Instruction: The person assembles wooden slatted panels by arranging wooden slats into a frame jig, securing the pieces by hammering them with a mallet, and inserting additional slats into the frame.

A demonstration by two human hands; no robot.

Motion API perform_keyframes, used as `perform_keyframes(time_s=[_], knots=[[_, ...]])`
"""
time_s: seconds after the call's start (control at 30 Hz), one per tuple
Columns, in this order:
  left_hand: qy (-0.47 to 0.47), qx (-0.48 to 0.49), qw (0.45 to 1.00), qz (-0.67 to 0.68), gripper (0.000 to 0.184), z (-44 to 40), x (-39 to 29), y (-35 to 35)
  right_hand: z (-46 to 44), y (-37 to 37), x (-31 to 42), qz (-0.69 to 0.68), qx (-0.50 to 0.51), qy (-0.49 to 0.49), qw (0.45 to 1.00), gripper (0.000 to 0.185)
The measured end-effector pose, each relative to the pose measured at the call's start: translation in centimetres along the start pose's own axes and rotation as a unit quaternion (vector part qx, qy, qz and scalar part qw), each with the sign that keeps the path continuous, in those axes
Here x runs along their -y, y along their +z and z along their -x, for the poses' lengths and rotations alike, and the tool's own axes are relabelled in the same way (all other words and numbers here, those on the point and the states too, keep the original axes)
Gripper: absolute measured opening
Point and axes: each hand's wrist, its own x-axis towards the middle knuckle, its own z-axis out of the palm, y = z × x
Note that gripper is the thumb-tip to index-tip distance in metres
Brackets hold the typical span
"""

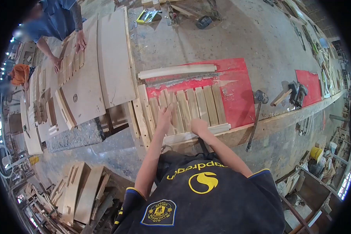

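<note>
Several wooden slats point(201, 103) stand side by side on a red sheet point(238, 85) on the bench, their lower ends at a pale rail point(218, 128). My left hand point(165, 116) is closed around the upper part of a slat near the left end of the row. My right hand point(199, 126) is closed in a fist at the lower ends of the middle slats; what it holds, if anything, is hidden. A curved pale rail point(177, 71) lies beyond the slats.
A hammer point(259, 97) rests across the bench edge at the right, with a vise point(298, 93) beyond. Wood strips with holes point(143, 128) border the left. Another person point(58, 19) handles slats at the upper left. Wood scraps point(80, 191) are piled below left.
</note>
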Motion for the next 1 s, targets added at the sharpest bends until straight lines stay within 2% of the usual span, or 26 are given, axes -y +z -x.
perform_keyframes(time_s=[0.1, 0.13, 0.2, 0.23, 0.27, 0.3, 0.33, 0.37, 0.43, 0.53, 0.57, 0.6, 0.63, 0.73, 0.8, 0.83, 0.9, 0.93, 1.0], knots=[[-0.022, 0.057, 0.996, -0.062, 0.033, -0.9, 0.6, 0.3, 1.1, -4.3, 0.7, -0.204, -0.058, 0.007, 0.977, 0.032], [-0.039, 0.075, 0.993, -0.088, 0.034, -1.0, 1.0, 0.3, 1.7, -6.0, 1.1, -0.235, -0.048, -0.060, 0.969, 0.032], [-0.078, 0.133, 0.988, 0.027, 0.030, 0.2, 0.5, 2.8, 2.6, -8.4, 1.2, -0.300, -0.032, -0.186, 0.935, 0.031], [-0.096, 0.162, 0.978, 0.084, 0.028, 0.6, 0.3, 4.0, 2.4, -8.5, 0.6, -0.287, -0.055, -0.169, 0.941, 0.030], [-0.079, 0.155, 0.984, 0.040, 0.032, 0.2, 1.0, 4.1, 1.9, -8.4, 0.0, -0.272, -0.077, -0.155, 0.947, 0.029], [-0.021, 0.097, 0.995, -0.023, 0.033, -0.1, 1.0, 4.6, 0.9, -8.2, -0.6, -0.256, -0.101, -0.143, 0.951, 0.028], [0.037, 0.036, 0.995, -0.087, 0.035, -0.3, 1.0, 5.1, -0.7, -6.5, -2.0, -0.286, -0.184, -0.146, 0.929, 0.027], [0.090, -0.027, 0.984, -0.151, 0.036, -0.1, 1.4, 5.3, -1.3, -5.8, -2.7, -0.213, -0.230, -0.122, 0.942, 0.027], [0.109, -0.049, 0.988, -0.094, 0.038, 0.6, 1.0, 4.8, -2.3, -4.2, -4.0, -0.062, -0.321, -0.071, 0.942, 0.027], [0.115, -0.053, 0.989, -0.072, 0.038, 2.8, -0.4, 4.6, -2.0, 2.5, -6.6, 0.003, -0.287, -0.128, 0.949, 0.032], [0.114, -0.050, 0.989, -0.076, 0.038, 3.9, -1.0, 4.6, -1.8, 2.4, -6.5, 0.000, -0.269, -0.106, 0.957, 0.032], [0.084, -0.049, 0.984, -0.151, 0.038, 4.9, -1.6, 4.4, -1.6, 2.5, -6.2, -0.003, -0.248, -0.084, 0.965, 0.032], [0.091, -0.045, 0.985, -0.136, 0.038, 5.5, -1.5, 4.7, -1.3, 2.8, -6.1, -0.007, -0.224, -0.061, 0.973, 0.033], [0.097, -0.041, 0.988, -0.117, 0.038, 6.9, -0.6, 5.5, -1.8, 2.4, -7.5, 0.023, -0.084, -0.112, 0.990, 0.034], [0.080, -0.041, 0.987, -0.135, 0.038, 6.4, 0.9, 5.8, -0.9, 1.8, -8.2, -0.016, 0.010, -0.146, 0.989, 0.032], [0.056, -0.037, 0.980, -0.188, 0.039, 5.8, 1.2, 6.2, -0.2, -0.1, -7.9, -0.034, 0.055, -0.161, 0.985, 0.031], [-0.001, -0.034, 0.957, -0.289, 0.040, 5.0, 2.3, 7.1, 3.0, -5.5, -6.5, -0.280, 0.082, -0.148, 0.945, 0.027], [0.004, 0.010, 0.977, -0.211, 0.043, 4.9, 2.6, 8.2, 4.4, -7.6, -5.9, -0.396, 0.097, -0.140, 0.902, 0.025], [-0.045, 0.078, 0.994, -0.061, 0.044, 5.1, 2.0, 10.9, 4.4, -8.2, -6.6, -0.350, 0.030, -0.246, 0.903, 0.023]])
